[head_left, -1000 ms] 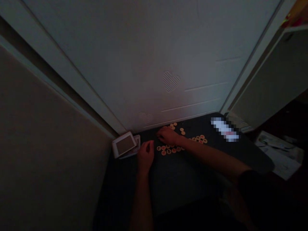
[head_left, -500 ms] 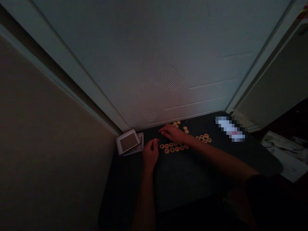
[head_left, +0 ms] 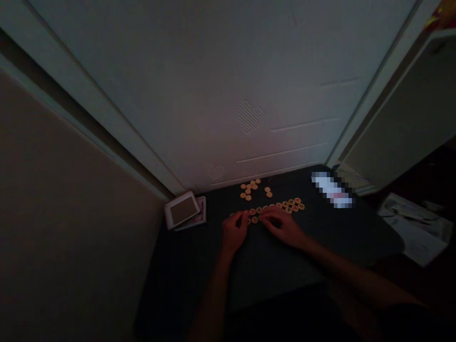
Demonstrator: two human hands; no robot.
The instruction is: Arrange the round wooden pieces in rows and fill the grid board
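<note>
Two rows of round Chinese chess pieces [head_left: 295, 208], pale discs with red or dark marks, lie side by side on the dark table [head_left: 270, 266]. At the left end of the rows is my left hand [head_left: 235, 232], its thumb and fingers drawn together by the discs; whatever they may grip is hidden. My right hand [head_left: 287, 228] reaches over the rows' middle, thumb and fingertips pinched at a disc in the near row. Part of both rows is covered by the hands. Farther back lies a loose group of plain-topped discs [head_left: 248, 191], with two more discs [head_left: 268, 192] to its right.
A white-rimmed box or tray [head_left: 183, 211] rests at a tilt on another flat item [head_left: 202, 218] at the table's left. A bright, pixelated object [head_left: 333, 190] lies at the back right. Behind rises a white panel [head_left: 213, 95] with embossed hearts. Flat pale items [head_left: 415, 230] sit beyond the right edge.
My right hand has moved from the back discs to the near row. My left hand has shifted right to the rows' end. The discs at right now join the rows; the view has turned slightly.
</note>
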